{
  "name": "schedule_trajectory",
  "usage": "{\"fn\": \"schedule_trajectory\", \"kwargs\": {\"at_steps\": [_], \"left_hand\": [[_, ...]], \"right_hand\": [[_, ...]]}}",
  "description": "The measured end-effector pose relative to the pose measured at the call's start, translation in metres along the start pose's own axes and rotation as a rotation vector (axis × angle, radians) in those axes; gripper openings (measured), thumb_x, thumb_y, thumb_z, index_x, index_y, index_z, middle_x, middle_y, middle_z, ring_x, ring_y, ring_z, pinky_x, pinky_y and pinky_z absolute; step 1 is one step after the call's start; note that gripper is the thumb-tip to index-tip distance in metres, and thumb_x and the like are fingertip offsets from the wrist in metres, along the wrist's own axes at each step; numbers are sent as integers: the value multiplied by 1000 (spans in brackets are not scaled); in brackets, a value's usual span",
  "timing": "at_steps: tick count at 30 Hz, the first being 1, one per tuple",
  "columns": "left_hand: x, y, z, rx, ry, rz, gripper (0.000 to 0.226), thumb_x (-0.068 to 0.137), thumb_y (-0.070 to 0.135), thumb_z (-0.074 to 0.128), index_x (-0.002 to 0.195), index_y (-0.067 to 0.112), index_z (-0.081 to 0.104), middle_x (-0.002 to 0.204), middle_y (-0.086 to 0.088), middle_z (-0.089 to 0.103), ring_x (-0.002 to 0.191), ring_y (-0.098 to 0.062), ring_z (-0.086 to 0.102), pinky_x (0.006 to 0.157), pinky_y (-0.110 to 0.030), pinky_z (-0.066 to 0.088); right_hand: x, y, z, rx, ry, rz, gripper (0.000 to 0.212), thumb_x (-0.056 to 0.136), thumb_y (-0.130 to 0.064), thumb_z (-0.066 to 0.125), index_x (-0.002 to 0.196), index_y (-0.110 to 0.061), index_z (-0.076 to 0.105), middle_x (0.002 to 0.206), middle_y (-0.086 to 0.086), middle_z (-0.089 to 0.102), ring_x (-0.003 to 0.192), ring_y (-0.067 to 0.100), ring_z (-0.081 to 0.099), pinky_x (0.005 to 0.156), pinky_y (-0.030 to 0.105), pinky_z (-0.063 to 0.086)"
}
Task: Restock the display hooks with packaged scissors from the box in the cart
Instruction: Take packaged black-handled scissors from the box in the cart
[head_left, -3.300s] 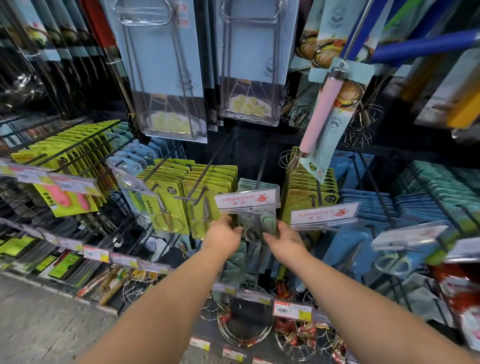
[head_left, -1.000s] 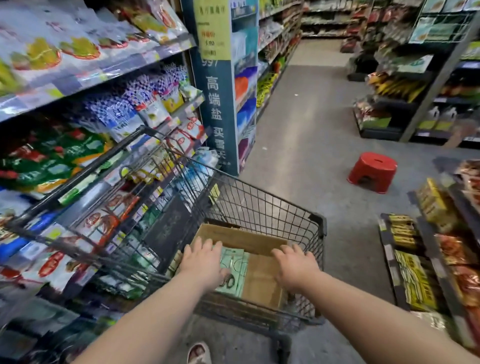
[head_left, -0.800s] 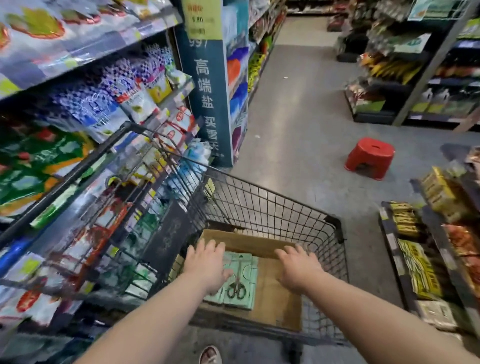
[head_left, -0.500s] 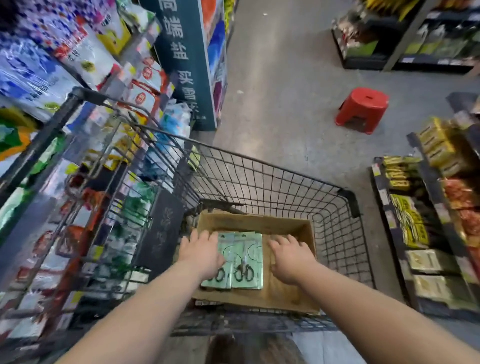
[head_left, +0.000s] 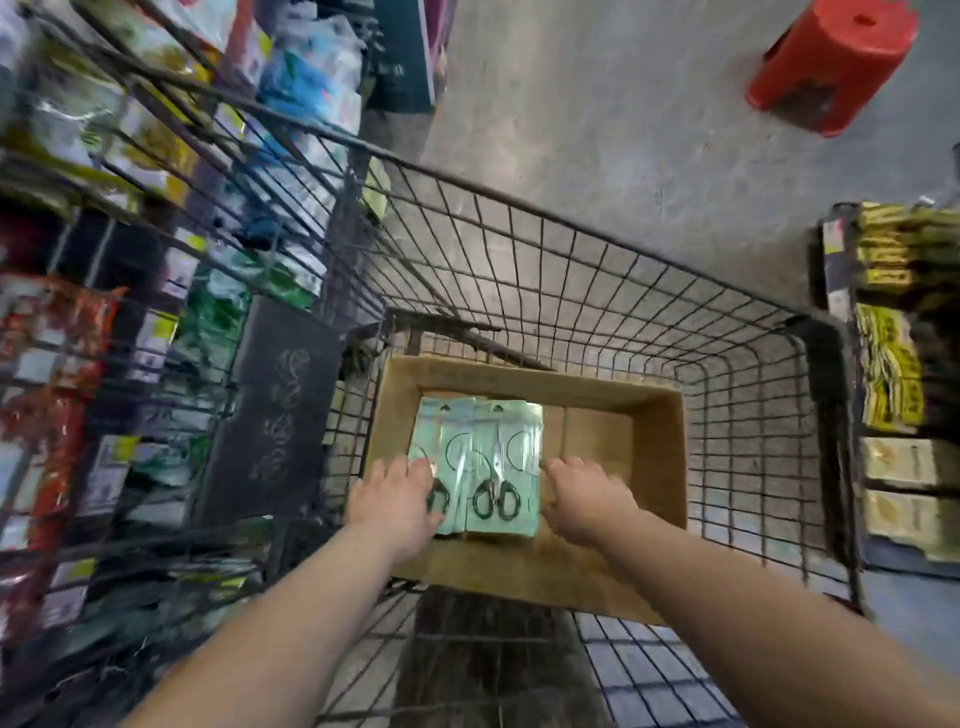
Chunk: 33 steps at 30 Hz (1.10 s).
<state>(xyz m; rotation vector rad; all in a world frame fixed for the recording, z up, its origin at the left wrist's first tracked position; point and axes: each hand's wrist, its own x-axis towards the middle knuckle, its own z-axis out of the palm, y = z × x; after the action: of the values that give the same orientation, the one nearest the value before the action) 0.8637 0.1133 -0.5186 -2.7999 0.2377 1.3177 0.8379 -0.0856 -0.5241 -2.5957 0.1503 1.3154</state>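
Viewed from above: wire cart (head_left: 597, 270) on grey floor (head_left: 597, 104), between stocked shelves (head_left: 78, 338) at left and a low shelf of yellow packets (head_left: 888, 364) at right. Open cardboard box (head_left: 649, 467) set on the cart bottom, close to the near left corner of the basket. Packaged scissors (head_left: 498, 467) lying flat inside the box, in its left half: several pale green cards overlapping side by side, black handles toward the near side, hang holes toward the far side. Brown box bottom showing just to the right of the packs. Left hand (head_left: 395, 506) laid on the near left part of the packs, fingers fairly straight and slightly spread, resting on top and covering one pair of handles in part. Right hand (head_left: 587, 501) just beside the right edge of the packs, fingers close together and pointing at that edge; contact or grip there: cannot tell. Red stool (head_left: 831, 62) on the floor at far right, well apart from the cart.
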Motion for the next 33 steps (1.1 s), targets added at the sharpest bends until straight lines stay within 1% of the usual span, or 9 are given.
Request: {"fn": "schedule_trajectory", "kwargs": {"at_steps": [3, 7, 12, 18, 21, 23, 27, 29, 33], "left_hand": [[25, -1, 18, -50, -36, -23, 65, 92, 43, 52, 146, 18, 27, 147, -6, 35, 138, -27, 31, 110, -43, 33], [58, -3, 42, -144, -70, -64, 67, 91, 42, 54, 147, 19, 24, 149, -6, 33, 135, -27, 34, 106, -43, 37], [86, -5, 74, -268, -97, -111, 72, 90, 38, 56, 148, 18, 20, 153, -6, 25, 139, -27, 29, 111, -45, 32], [112, -8, 95, -427, -79, -202, 83, 89, 37, 60, 152, 18, 10, 160, -7, 11, 144, -30, 21, 115, -47, 28], [121, -7, 100, -490, -81, -236, 81, 89, 38, 58, 152, 14, 12, 159, -7, 14, 143, -29, 22, 114, -44, 29], [124, -5, 101, -496, -79, -266, 80, 89, 40, 56, 152, 13, 13, 158, -6, 15, 142, -29, 22, 115, -43, 28], [125, 3, 100, -481, -30, -300, 68, 89, 40, 57, 146, 15, 29, 149, -8, 28, 135, -30, 30, 110, -43, 34], [123, 6, 101, -510, 8, -305, 61, 88, 37, 58, 141, 18, 35, 144, -8, 32, 131, -30, 34, 107, -42, 35], [124, 10, 100, -672, 48, -386, 62, 89, 29, 60, 143, 20, 32, 142, -7, 32, 122, -32, 47, 101, -42, 41]], "right_hand": [[28, 4, 17, 154, -34, 62, 51, 91, -27, 55, 139, -25, 37, 131, 4, 53, 114, 23, 54, 94, 39, 49], [63, 8, 36, 300, -74, 120, 53, 92, -25, 54, 141, -22, 33, 132, 6, 53, 102, 19, 59, 80, 31, 52], [98, 6, 61, 423, -85, 162, 61, 91, -20, 55, 145, -24, 27, 141, 7, 46, 115, 24, 56, 93, 36, 51], [121, 1, 77, 639, -33, 279, 60, 91, -25, 59, 142, -21, 29, 128, 9, 55, 86, 17, 57, 65, 25, 51], [126, -2, 80, 790, 5, 362, 57, 88, -27, 63, 137, -16, 36, 126, 8, 55, 99, 22, 60, 80, 33, 54], [127, -5, 82, 839, 1, 373, 52, 87, -27, 64, 132, -13, 42, 123, 8, 56, 99, 22, 60, 82, 33, 54], [126, -5, 85, 880, 23, 335, 18, 90, -22, 59, 103, -10, 55, 99, 7, 60, 75, 16, 58, 64, 28, 53], [121, 2, 86, 960, 32, 356, 22, 92, -19, 56, 113, -13, 56, 103, 5, 62, 86, 19, 62, 77, 34, 56], [106, 20, 85, 1047, 44, 412, 27, 95, -17, 49, 122, -15, 51, 101, 0, 60, 78, 12, 60, 59, 22, 50]]}}
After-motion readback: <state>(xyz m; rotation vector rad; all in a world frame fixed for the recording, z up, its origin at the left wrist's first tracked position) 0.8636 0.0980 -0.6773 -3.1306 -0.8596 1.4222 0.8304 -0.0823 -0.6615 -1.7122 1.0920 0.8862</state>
